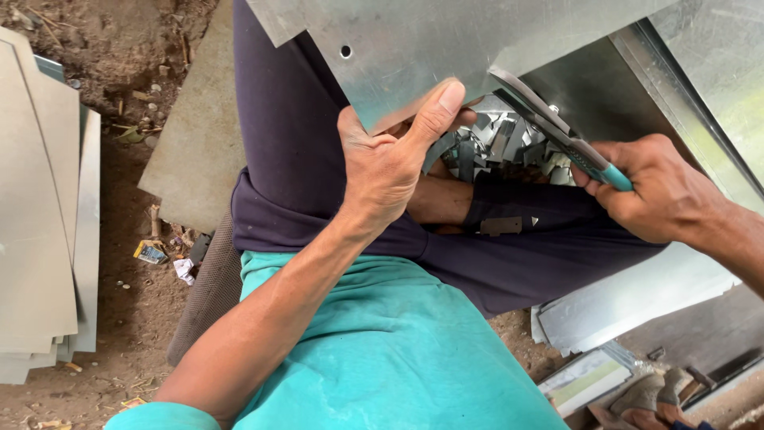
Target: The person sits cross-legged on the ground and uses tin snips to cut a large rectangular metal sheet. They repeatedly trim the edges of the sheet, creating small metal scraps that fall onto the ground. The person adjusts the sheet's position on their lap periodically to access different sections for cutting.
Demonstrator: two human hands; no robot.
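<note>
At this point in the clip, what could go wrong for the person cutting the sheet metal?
The left hand grips the metal sheet bare, thumb on its cut edge, so a slip could slice skin. The right hand works the tin snips close to that thumb; a jerk could likely nick it. Sharp metal offcuts are piled in the lap, against the bare leg, and may scratch it.

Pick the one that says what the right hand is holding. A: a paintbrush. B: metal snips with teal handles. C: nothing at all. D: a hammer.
B: the right hand is closed around the teal grips of the metal snips, whose blades meet the edge of the metal sheet that the left hand pinches.
</note>
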